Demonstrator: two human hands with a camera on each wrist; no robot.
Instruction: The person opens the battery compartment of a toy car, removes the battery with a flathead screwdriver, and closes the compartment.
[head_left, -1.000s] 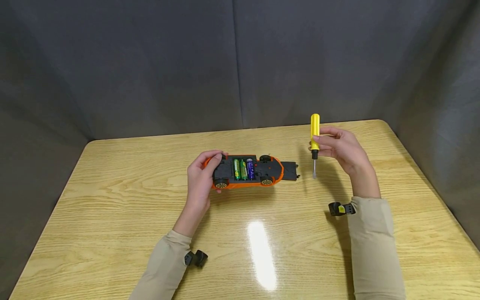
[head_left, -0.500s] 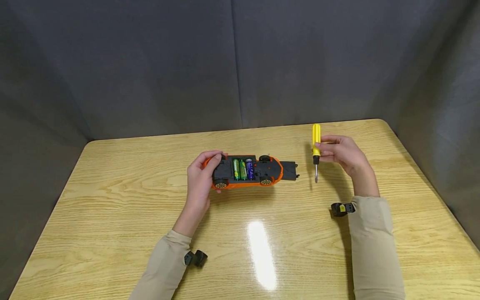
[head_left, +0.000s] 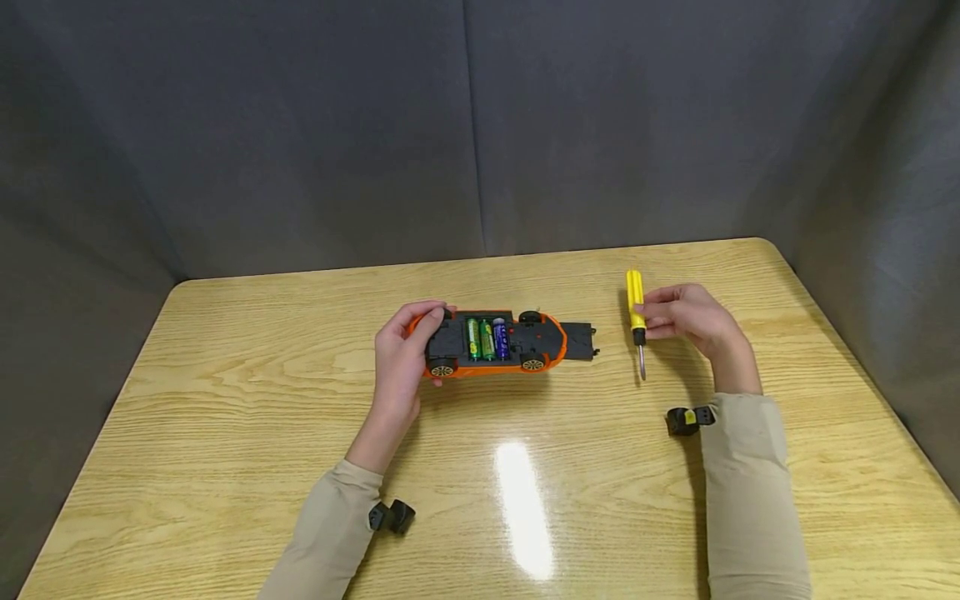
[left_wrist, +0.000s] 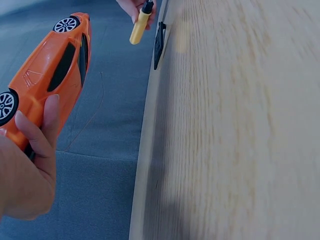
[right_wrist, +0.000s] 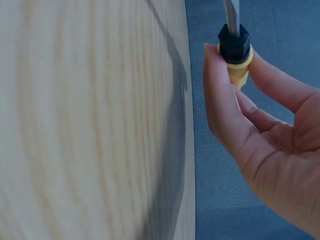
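My left hand (head_left: 399, 354) grips one end of an orange toy car (head_left: 491, 369), turned wheels-up in the head view. Its open battery bay shows two green batteries (head_left: 480, 339) and a purple one (head_left: 501, 339). In the left wrist view, thumb and fingers wrap the orange body (left_wrist: 47, 72). My right hand (head_left: 693, 317) pinches the yellow handle of a screwdriver (head_left: 635, 298) between thumb and fingers. The metal shaft (head_left: 642, 362) points down toward the table, slightly slanted. The right wrist view shows the black collar (right_wrist: 234, 44) just beyond the fingertips.
On the wooden table (head_left: 247, 433), a flat black battery cover (head_left: 580, 342) lies just past the car's right end, partly overlapped by it in the head view. Dark grey curtains (head_left: 322, 133) stand behind and beside the table. Each sleeve carries a small black camera (head_left: 392, 517).
My right hand has come down and a little rightward with the screwdriver, whose tip now slants slightly right. My left hand and the car stay in place.
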